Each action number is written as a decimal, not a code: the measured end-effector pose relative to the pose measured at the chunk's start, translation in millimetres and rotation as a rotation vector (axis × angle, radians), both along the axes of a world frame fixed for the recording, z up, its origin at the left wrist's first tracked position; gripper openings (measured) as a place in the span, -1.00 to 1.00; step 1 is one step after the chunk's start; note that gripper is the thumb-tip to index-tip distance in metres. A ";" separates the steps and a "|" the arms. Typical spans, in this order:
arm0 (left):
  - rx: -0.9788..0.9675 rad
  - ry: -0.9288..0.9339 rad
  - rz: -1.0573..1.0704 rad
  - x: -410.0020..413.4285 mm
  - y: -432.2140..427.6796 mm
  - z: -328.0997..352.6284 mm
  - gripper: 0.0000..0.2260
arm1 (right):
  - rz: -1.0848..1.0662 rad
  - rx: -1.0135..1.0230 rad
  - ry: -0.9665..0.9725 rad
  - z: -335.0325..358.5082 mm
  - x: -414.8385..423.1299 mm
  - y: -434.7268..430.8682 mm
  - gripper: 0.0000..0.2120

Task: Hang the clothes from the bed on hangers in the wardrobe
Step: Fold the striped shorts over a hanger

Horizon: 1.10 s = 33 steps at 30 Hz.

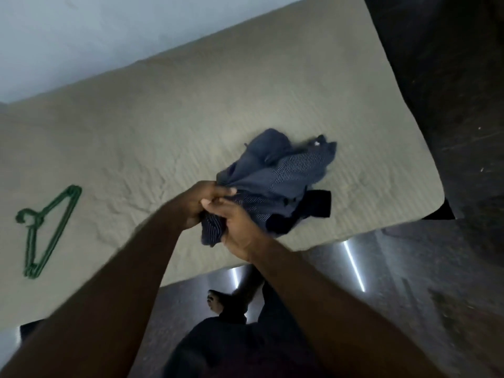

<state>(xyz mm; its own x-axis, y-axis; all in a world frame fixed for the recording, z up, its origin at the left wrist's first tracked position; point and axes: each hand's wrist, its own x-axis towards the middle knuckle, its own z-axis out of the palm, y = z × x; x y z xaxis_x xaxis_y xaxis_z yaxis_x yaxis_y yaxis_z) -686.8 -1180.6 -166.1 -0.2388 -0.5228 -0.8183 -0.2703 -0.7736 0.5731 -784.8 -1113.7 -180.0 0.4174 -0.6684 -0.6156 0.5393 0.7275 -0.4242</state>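
A crumpled blue striped garment (283, 170) lies on the beige bed (163, 126) near its right end. My left hand (201, 200) grips a bunched edge of it, and my right hand (237, 227) holds the same bunch just below. A black garment (313, 208) lies partly under the blue one. Green hangers (49, 230) rest stacked on the bed at the far left. The wardrobe is out of view.
A pale wall (81, 36) runs behind the bed. Dark glossy floor (436, 268) lies to the right and below the bed's near edge. My bare foot (218, 301) and dark trousers (231, 350) are close to the bed.
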 end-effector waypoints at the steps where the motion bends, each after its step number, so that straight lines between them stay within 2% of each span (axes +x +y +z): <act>1: -0.066 -0.047 0.027 4.8 3.5 1.1 -0.80 | 0.031 -0.007 0.014 2.7 6.3 3.1 -0.92; 2: -0.178 -0.137 0.057 12.4 7.5 3.7 -0.85 | 0.040 -0.020 0.005 6.1 12.8 6.2 -0.90; 5: -0.511 -0.365 0.145 31.7 14.2 19.9 -0.82 | -0.016 0.003 -0.088 2.0 26.3 13.1 -0.78; 7: -0.730 -0.434 0.144 44.2 12.7 41.0 -0.84 | 0.001 0.079 0.059 -0.9 37.9 13.3 -0.70; 9: -0.924 -0.412 0.134 52.1 8.2 75.3 -0.84 | -0.050 0.160 0.260 -2.9 43.4 8.4 -0.57; 10: -1.000 -0.363 0.144 61.5 10.1 98.1 -0.84 | -0.096 0.197 0.293 -2.5 48.5 5.2 -0.50; 12: -1.111 -0.266 0.130 82.9 20.2 142.2 -0.83 | -0.223 0.246 0.238 1.4 55.6 -5.7 -0.41; 14: -1.146 -0.219 0.068 110.3 39.3 170.5 -0.80 | -0.376 0.266 0.134 4.9 61.8 -19.5 -0.41; 16: -1.096 -0.208 0.071 154.3 67.9 178.2 -0.72 | -0.447 0.259 0.053 15.0 81.9 -32.0 -0.47; 18: -0.948 -0.197 0.155 201.3 98.5 168.8 -0.66 | -0.433 0.241 0.037 26.6 111.6 -39.3 -0.68; 20: -0.790 -0.284 0.248 243.8 125.2 147.1 -0.57 | -0.335 0.237 0.081 39.0 149.3 -35.9 -0.79; 22: -0.563 -0.366 0.364 282.4 146.0 115.6 -0.47 | -0.179 0.224 0.141 51.0 190.1 -20.1 -0.75; 23: -0.427 -0.317 0.460 293.7 154.4 100.7 -0.46 | -0.081 0.190 0.166 56.6 207.3 -6.9 -0.75; 25: -0.198 -0.078 0.672 304.9 172.1 72.9 -0.43 | 0.144 0.102 0.200 66.3 241.0 28.5 -0.75; 26: -0.142 0.052 0.730 303.4 178.7 63.1 -0.41 | 0.263 0.031 0.224 68.8 254.4 46.7 -0.76; 28: -0.096 0.215 0.773 293.3 186.7 52.5 -0.46 | 0.470 -0.147 0.291 69.7 276.4 80.7 -0.84; 29: -0.082 0.211 0.832 287.8 186.0 49.4 -0.52 | 0.530 -0.221 0.328 67.4 281.7 91.9 -0.88; 32: -0.115 0.022 1.075 283.6 173.7 29.0 -0.85 | 0.581 -0.278 0.389 50.3 270.1 102.9 -0.92; 33: -0.174 -0.039 1.134 283.5 168.7 25.4 -0.88 | 0.602 -0.281 0.408 42.4 257.2 99.1 -0.90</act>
<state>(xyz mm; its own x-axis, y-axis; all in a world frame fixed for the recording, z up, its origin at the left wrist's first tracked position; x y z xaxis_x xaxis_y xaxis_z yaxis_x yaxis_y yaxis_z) -403.3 -1011.9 -140.6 0.4654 -0.5279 -0.7104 0.5115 -0.4946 0.7027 -527.6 -1014.6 -137.6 0.5344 -0.5525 -0.6397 -0.1525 0.6814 -0.7159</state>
